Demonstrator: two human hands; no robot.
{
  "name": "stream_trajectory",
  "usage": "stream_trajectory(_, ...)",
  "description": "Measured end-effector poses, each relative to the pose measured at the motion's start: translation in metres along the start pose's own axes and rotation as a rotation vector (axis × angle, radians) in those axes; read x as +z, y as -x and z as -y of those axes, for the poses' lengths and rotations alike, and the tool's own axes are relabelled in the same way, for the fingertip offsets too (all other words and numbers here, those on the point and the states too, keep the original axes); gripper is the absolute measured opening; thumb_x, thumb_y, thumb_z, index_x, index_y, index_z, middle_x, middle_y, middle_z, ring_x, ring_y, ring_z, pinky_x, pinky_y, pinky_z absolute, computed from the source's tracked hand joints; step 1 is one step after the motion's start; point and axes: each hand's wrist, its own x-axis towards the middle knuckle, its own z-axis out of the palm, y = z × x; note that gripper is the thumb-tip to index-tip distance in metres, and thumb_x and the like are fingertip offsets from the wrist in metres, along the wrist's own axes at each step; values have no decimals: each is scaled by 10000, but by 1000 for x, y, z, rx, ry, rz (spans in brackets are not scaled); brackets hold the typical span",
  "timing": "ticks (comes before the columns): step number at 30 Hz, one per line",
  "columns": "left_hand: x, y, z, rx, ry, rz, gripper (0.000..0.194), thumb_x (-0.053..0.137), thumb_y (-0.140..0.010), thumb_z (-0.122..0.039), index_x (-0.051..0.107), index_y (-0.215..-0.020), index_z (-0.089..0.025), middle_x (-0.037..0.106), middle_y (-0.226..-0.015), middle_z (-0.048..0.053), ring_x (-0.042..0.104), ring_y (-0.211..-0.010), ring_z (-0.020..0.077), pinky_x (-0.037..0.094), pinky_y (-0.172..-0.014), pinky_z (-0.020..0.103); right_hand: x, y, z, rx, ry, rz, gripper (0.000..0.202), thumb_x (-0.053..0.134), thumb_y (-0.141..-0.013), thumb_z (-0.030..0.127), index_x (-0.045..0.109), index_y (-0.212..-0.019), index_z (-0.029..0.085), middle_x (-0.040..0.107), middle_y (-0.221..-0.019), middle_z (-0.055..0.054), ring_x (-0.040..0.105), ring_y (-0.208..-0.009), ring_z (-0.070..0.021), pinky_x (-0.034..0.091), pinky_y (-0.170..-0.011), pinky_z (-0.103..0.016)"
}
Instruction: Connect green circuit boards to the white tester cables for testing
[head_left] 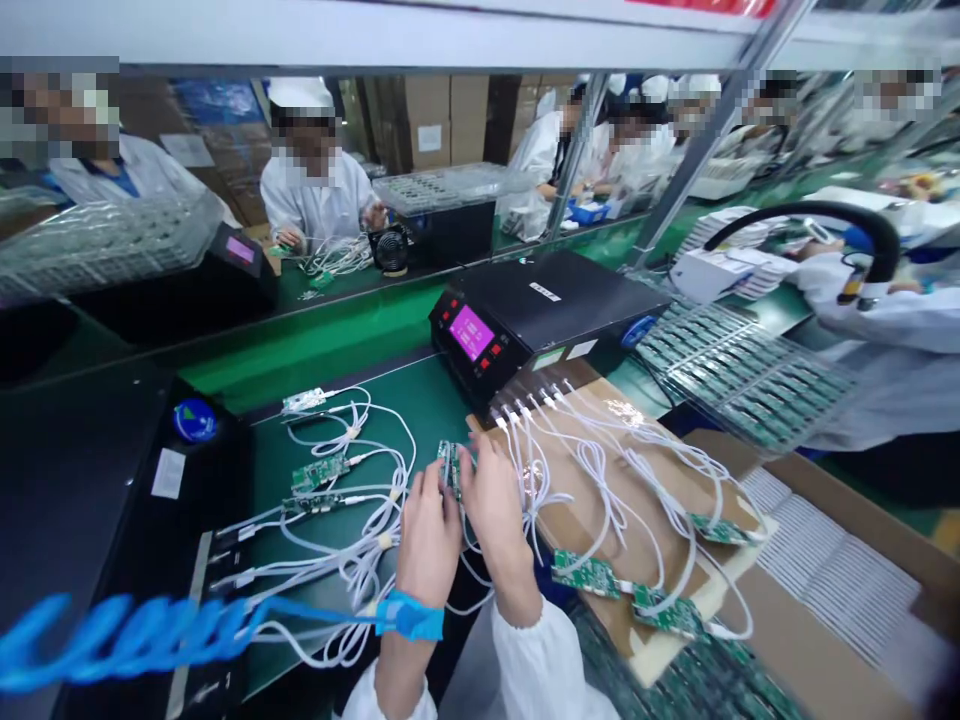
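A small green circuit board (448, 455) stands tilted between my two hands, its lower part covered by fingers. My left hand (430, 525) is closed on its left side, with a blue wrist strap (410, 615) below. Fingers of my right hand (491, 488) are closed on the right edge of the same board. Whether a cable plug is at the board is hidden. To the left, green boards (321, 473) lie on the green mat with white cables (386, 540) plugged in. More cabled boards (585, 573) lie on cardboard at the right.
A black box with a lit purple screen (471, 333) stands ahead, cables in its front. Another black box (90, 520) fills the left, near a coiled blue cord (135, 640). Trays of boards (742, 365) and a carton (840, 570) are at right. Co-workers (319, 185) sit opposite.
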Motion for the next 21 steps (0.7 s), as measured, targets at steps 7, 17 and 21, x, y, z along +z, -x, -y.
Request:
stream_trajectory(7,-17,-6,-5,-86,52,-25,332,521,-974,-226,660,-1276,-223,687,-1080,124,690,-789,230,555,-689,356,3,1,-15,31,49,-167,316,390,-1063,209,697,-1106,148,706,-1071,-164,702,-908,-272,534,-818,-390)
stream_trajectory(17,-26,-10,1,-183,-22,75,326,492,-1029,-421,727,-1192,-265,672,-1144,97,676,-742,192,580,-744,365,-20,23,-20,-92,-219,-102,230,473,-1086,371,660,-1088,237,665,-1035,-70,709,-831,-183,564,-732,-292)
stream_trajectory(21,-21,-13,-6,-157,96,79,365,562,-1008,-532,780,-1158,-281,692,-1177,109,709,-903,223,596,-790,339,-19,32,-17,-231,-376,-140,121,506,-1068,259,623,-1046,242,640,-907,-27,670,-760,-138,543,-689,-224)
